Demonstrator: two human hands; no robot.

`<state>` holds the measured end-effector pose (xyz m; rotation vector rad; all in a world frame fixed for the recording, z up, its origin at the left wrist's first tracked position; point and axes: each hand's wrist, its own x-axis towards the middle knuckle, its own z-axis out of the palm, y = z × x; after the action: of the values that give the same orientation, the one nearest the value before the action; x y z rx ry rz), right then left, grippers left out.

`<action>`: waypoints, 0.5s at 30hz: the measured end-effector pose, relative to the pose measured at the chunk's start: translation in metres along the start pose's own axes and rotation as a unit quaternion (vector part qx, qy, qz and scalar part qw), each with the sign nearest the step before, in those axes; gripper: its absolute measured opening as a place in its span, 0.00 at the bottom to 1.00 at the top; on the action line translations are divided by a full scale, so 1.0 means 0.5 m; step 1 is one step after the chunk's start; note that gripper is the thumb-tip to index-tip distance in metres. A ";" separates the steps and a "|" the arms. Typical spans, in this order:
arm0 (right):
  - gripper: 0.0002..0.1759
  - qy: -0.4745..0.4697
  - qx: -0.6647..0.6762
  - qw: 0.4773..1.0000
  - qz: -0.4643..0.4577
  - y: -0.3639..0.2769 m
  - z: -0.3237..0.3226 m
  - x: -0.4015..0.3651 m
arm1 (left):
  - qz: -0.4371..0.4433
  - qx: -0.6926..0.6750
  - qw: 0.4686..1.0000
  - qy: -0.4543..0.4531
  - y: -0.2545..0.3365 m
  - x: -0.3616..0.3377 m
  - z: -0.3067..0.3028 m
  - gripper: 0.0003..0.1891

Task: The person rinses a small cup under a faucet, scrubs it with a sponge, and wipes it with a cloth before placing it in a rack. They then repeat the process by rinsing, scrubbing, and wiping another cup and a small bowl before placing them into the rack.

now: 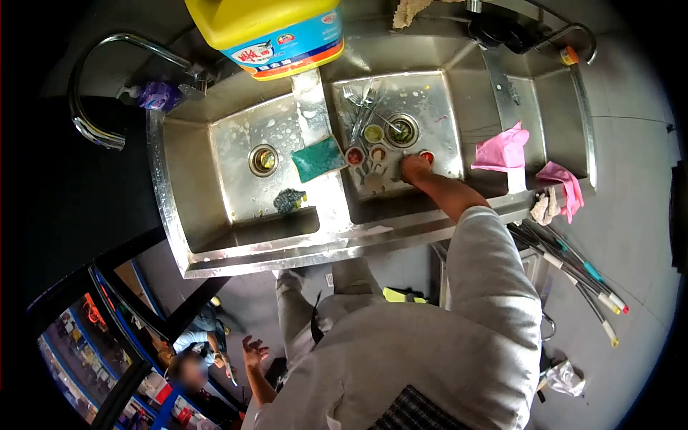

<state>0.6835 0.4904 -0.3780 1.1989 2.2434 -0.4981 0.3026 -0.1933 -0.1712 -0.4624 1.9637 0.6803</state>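
My right hand (416, 169) reaches into the middle sink basin, its fingers bent down beside a small cup with red contents (427, 157). What the fingertips hold, if anything, is hidden. Left of it are a brown-stained cup (378, 153), a cup of red sauce (355, 156) and a cup of green liquid (373, 133). Forks and spoons (363, 107) lie near the drain (401, 130). My left hand (254, 351) is raised low in the view, away from the sink, fingers apart and holding nothing.
A green scouring pad (317, 159) lies on the divider; steel wool (289, 201) sits in the left basin (236, 136). A yellow jug (276, 36) stands behind. Pink gloves (502, 149) hang at right. Poles (580, 269) lean nearby. Another person (193, 344) is at lower left.
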 end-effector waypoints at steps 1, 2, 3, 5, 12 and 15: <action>0.14 0.009 0.001 1.000 -0.019 0.002 -0.029 -0.023 | 0.008 0.012 1.000 -0.008 -0.006 0.000 -0.005 0.27; 0.14 0.018 0.003 0.999 -0.037 -0.003 -0.051 -0.051 | 0.028 0.010 0.999 -0.021 -0.003 -0.004 -0.010 0.26; 0.15 0.014 0.000 0.999 -0.034 0.002 -0.040 -0.051 | 0.051 0.005 0.998 -0.036 0.007 0.003 -0.008 0.25; 0.17 0.014 -0.010 1.000 -0.026 0.013 -0.036 -0.048 | 0.102 -0.010 0.992 -0.069 0.036 0.029 0.015 0.24; 0.31 0.118 0.132 0.983 -0.046 -0.100 -0.386 -0.298 | 0.368 0.164 0.913 -0.057 0.334 -0.018 0.215 0.10; 0.32 0.186 0.247 0.933 -0.186 -0.166 -0.505 -0.409 | 0.249 -0.110 0.929 -0.251 0.529 -0.178 0.362 0.10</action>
<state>0.6343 0.4534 -0.0481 1.1717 2.7993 -1.1198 0.3131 0.1290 -0.0892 0.0967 1.5174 1.2174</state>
